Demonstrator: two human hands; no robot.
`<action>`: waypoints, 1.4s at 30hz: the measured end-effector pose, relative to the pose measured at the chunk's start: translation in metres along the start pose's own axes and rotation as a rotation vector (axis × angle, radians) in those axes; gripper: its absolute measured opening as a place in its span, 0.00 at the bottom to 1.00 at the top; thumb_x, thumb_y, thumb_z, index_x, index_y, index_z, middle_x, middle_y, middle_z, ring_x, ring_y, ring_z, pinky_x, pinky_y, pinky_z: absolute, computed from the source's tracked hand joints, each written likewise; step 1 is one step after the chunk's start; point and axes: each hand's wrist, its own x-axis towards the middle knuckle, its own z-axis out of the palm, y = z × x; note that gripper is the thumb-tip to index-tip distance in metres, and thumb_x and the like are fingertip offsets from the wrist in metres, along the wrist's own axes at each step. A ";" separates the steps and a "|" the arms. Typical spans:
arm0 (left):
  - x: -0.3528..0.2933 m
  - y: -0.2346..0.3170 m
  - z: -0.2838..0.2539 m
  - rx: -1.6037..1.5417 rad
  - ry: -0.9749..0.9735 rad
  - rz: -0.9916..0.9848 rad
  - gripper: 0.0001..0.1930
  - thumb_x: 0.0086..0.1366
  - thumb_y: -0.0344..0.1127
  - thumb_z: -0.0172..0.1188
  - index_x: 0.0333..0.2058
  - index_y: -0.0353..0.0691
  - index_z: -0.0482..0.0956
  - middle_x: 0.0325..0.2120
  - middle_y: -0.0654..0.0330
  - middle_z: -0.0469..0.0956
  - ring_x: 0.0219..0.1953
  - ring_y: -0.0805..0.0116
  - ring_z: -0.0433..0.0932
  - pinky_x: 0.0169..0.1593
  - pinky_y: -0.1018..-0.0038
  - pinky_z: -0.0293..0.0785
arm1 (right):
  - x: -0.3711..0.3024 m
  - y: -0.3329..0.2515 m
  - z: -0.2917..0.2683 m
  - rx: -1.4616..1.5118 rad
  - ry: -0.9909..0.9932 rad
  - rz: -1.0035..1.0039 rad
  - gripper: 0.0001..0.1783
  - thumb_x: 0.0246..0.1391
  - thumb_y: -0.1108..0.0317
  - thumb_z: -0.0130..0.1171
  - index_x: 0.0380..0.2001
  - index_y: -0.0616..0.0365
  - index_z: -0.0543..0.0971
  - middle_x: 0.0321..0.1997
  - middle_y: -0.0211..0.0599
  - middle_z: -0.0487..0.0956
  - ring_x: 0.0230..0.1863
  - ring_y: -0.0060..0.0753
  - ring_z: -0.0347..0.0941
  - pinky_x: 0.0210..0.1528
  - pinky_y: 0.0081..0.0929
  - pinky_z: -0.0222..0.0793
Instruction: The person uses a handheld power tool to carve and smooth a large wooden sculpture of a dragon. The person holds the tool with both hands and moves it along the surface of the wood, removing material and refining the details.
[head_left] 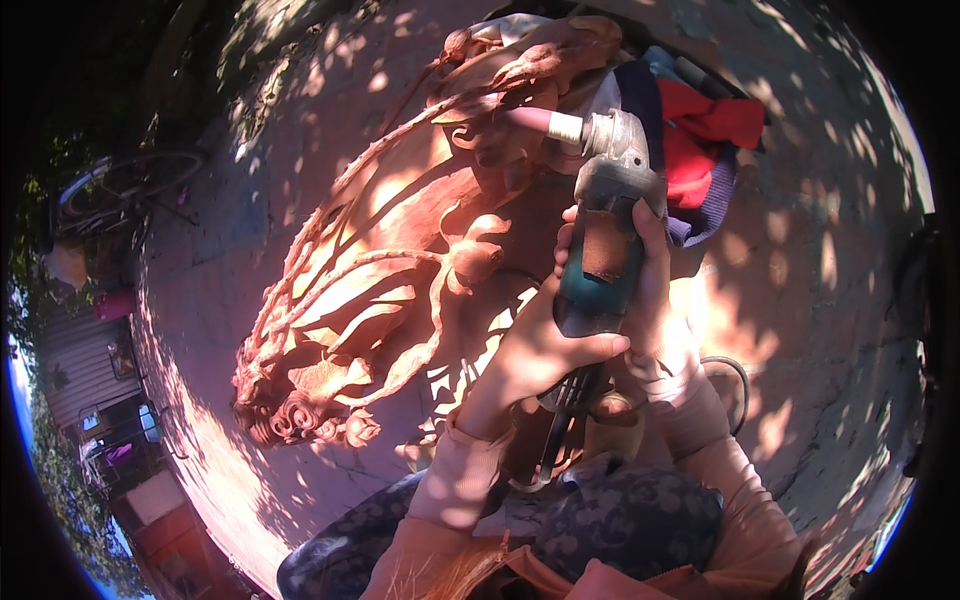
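Observation:
Both my hands are wrapped around the teal and black body of an angle grinder (597,285). My left hand (540,335) grips it from the left, thumb laid across the rear of the body. My right hand (652,270) closes on its right side, near the metal head. From that head a sanding roll (540,121) points left and reaches the far part of a reddish-brown wood carving (470,260). Whether the tip touches the wood is hard to tell. Curling stems, pods and leaves are carved in it, with flowers (310,415) at its near left end.
Red cloth (705,135) and a dark purple cloth (690,225) lie bunched just right of the grinder's head. A black cord (740,380) loops beside my right forearm. My patterned trouser legs (630,515) are close below. A bicycle wheel (130,185) stands far left on the sun-dappled paving.

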 end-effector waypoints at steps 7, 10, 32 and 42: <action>-0.003 0.010 0.008 -0.014 0.024 -0.012 0.41 0.49 0.39 0.75 0.58 0.32 0.64 0.50 0.61 0.71 0.52 0.71 0.70 0.58 0.71 0.65 | -0.004 -0.007 0.006 -0.050 0.000 -0.023 0.37 0.56 0.37 0.54 0.48 0.66 0.73 0.36 0.45 0.80 0.36 0.38 0.80 0.42 0.33 0.78; 0.002 0.013 -0.002 0.000 -0.040 -0.026 0.40 0.49 0.39 0.75 0.58 0.32 0.65 0.49 0.60 0.72 0.52 0.71 0.70 0.58 0.71 0.65 | 0.000 -0.005 0.009 -0.017 -0.015 -0.077 0.37 0.56 0.38 0.55 0.48 0.66 0.73 0.36 0.45 0.80 0.37 0.38 0.80 0.41 0.33 0.79; -0.008 0.009 -0.014 0.134 0.054 -0.083 0.37 0.48 0.36 0.75 0.55 0.31 0.67 0.44 0.60 0.74 0.46 0.72 0.73 0.54 0.73 0.68 | 0.004 0.006 -0.002 -0.005 -0.075 -0.091 0.37 0.58 0.39 0.54 0.50 0.68 0.72 0.39 0.48 0.80 0.40 0.40 0.80 0.45 0.36 0.78; -0.011 0.003 -0.009 0.084 0.086 -0.035 0.38 0.47 0.37 0.77 0.55 0.31 0.69 0.43 0.59 0.77 0.46 0.72 0.76 0.52 0.75 0.71 | -0.001 0.002 0.007 -0.056 -0.017 -0.078 0.36 0.57 0.40 0.56 0.48 0.68 0.73 0.37 0.49 0.80 0.37 0.40 0.81 0.43 0.36 0.78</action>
